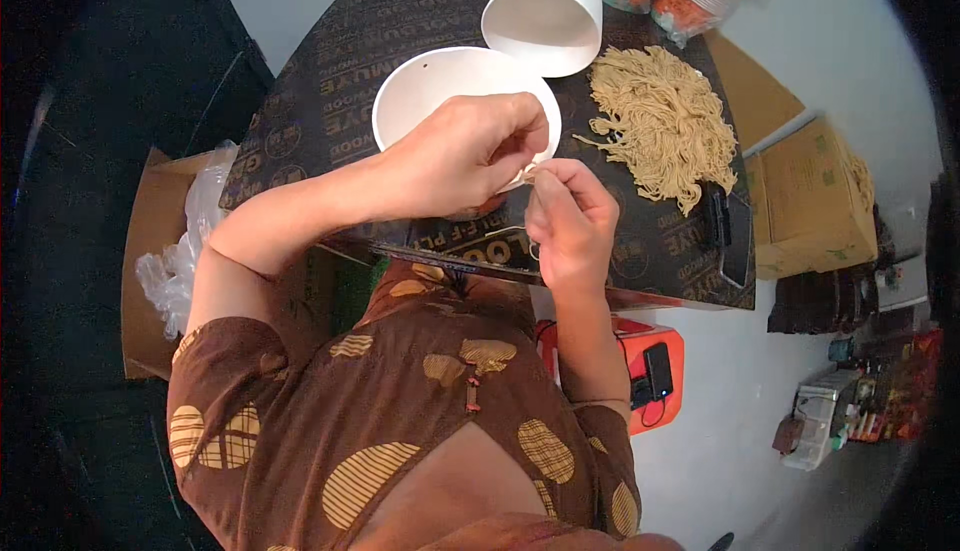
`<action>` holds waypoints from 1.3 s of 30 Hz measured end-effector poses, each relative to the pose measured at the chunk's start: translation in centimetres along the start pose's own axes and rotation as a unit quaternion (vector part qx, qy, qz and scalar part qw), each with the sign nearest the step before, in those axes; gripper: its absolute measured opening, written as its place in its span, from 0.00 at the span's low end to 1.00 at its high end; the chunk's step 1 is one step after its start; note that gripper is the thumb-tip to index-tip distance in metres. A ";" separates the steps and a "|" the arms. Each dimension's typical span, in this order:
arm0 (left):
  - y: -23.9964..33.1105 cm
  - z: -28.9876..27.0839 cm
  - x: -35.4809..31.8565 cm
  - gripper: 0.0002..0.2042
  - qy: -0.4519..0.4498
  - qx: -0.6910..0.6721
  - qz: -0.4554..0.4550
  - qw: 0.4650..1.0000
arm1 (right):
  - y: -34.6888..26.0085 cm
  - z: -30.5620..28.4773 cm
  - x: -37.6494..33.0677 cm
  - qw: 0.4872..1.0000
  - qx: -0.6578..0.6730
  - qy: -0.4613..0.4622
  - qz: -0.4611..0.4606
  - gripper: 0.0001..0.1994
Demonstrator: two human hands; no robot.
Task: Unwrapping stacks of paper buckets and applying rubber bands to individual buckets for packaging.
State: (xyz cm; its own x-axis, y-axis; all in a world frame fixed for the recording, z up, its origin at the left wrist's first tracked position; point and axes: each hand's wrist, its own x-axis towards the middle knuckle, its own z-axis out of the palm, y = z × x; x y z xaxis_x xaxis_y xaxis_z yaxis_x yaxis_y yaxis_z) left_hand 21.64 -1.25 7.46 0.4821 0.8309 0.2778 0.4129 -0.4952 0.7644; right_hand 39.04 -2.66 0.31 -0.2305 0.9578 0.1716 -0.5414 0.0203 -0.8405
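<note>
White bowl (425, 91) sits on the dark tabletop (330, 71), just under and behind the left hand (465, 151). Left hand fingers pinched narrow, tips meeting the right hand (568, 216) over the bowl's near rim. Right hand also pinched, something small and pale between the fingertips, too small to tell what. Noodle pile (660, 121) lies beyond the right hand. White cup (545, 6) on its side past the bowl. Cardboard box (810, 201) well right.

Dark printed board (400, 21) with white bowl (430, 86), noodle pile (660, 126), phone (728, 236)
</note>
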 end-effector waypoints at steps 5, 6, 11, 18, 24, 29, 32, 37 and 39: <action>0.1 -0.3 -0.8 0.07 0.037 0.091 0.126 0.987 | 0.2 0.6 0.0 1.000 -0.002 0.014 -0.011 0.04; 0.1 -0.2 -0.9 0.07 0.038 0.091 0.126 0.987 | 0.2 0.7 0.0 0.999 -0.022 0.021 -0.015 0.05; -0.4 -0.1 -0.7 0.07 0.041 0.122 0.148 0.981 | 0.2 0.8 -0.1 0.997 -0.058 0.043 -0.030 0.04; -1.1 -0.7 -0.9 0.05 0.071 0.138 0.041 0.987 | 1.0 -1.5 -1.5 0.886 -0.387 0.073 -0.244 0.06; -1.1 -3.9 0.3 0.05 -0.014 0.145 0.047 0.988 | 0.9 -2.1 -1.5 0.918 -0.341 0.098 -0.175 0.06; -5.3 -9.8 1.2 0.16 -0.017 0.407 0.158 0.899 | 0.0 -2.8 -1.3 0.930 -0.331 0.076 -0.141 0.06; -6.7 -9.3 0.9 0.21 -0.064 0.486 0.077 0.868 | -0.7 -3.5 -1.3 0.923 -0.360 0.072 -0.115 0.06; -6.5 -12.0 -0.8 0.11 -0.088 0.482 0.152 0.858 | -3.1 -4.7 -1.8 0.940 -0.332 0.058 -0.050 0.07; -4.1 -11.6 -1.6 0.12 -0.085 0.509 0.157 0.842 | -3.6 -4.7 -1.9 0.940 -0.318 0.075 -0.100 0.07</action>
State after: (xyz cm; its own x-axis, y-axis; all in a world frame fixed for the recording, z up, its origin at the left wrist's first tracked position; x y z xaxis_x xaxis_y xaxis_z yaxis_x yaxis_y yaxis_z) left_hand 10.19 2.42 10.64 0.7591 0.6128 0.2197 0.6510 -0.7169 -0.2496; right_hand 45.20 -3.22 0.62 -0.0338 0.9452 0.3248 0.0409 0.3260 -0.9445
